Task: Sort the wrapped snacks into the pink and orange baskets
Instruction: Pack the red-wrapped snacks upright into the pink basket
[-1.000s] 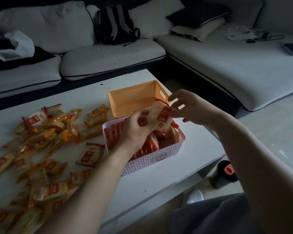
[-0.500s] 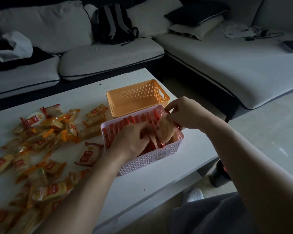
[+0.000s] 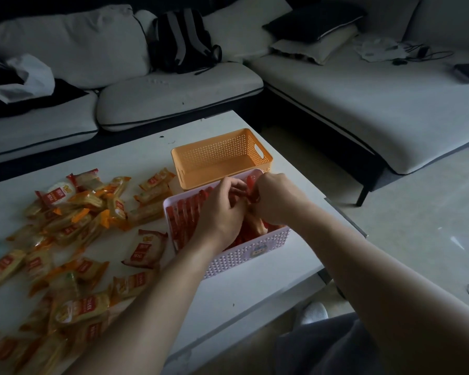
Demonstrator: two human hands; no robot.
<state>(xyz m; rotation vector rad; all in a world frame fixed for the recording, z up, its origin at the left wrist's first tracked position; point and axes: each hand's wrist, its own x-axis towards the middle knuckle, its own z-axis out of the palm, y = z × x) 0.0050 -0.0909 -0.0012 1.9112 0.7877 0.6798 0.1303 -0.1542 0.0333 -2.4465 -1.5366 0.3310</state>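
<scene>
1 pink basket (image 3: pixel 251 254), 1 orange basket (image 3: pixel 266 157)

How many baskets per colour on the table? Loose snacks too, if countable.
Orange basket: 1
Pink basket: 1
Total baskets: 2
Loose wrapped snacks: too many, overlapping and blurred, to count exactly.

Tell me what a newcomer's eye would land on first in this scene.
First, two hands meeting over the pink basket near the right end of the white table: the right hand pinches a red-wrapped snack while the left hand reaches among the packed rows. Next, the loose heap of wrapped snacks spread across the table's left side. Behind the pink basket, the orange basket shows nothing inside.
</scene>
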